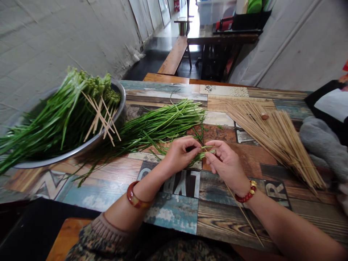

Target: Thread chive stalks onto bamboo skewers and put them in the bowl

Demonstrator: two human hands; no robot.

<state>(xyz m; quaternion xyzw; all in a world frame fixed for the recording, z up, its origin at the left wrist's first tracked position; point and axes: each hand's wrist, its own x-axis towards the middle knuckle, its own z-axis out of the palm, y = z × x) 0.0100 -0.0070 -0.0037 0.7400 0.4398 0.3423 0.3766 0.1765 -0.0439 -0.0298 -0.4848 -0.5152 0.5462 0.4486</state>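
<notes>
1. The left hand (181,156) has thumb and forefinger pinched together at the cut ends of a few garlic chive stalks (200,156), just in front of the loose heap.
2. The right hand (224,161) faces it, thumb and fingers closed lightly on the same stalk ends. A thin bamboo skewer (244,214) slants from beneath this hand toward the near edge of the table (225,217). Its upper end lies among the fingertips — whether it has pierced the stalks, and which fingers bear it, I cannot tell.
3. Done, by the look of it: the metal basin (123,101) on the left is piled high with chives (65,105), their pale ends gathered at the top and the green leaves trailing over the rim. Several skewer ends (99,117) stick out of the pile at crossing angles, which suggests that bunches there are already threaded; how many is hidden by the leaves.
4. Left over: a broad heap of loose chives (165,125) lies between the basin and the hands, stalk ends to the right, with no skewers visible in it.
5. A fanned stack of bare skewers (285,145) rests on the right side of the table, beyond the right hand, with a small round brown object (264,116) on top.
6. So I would judge the work well along but unfinished — loose stalks and unused skewers both remain, and the bunch at the fingers looks incomplete.
</notes>
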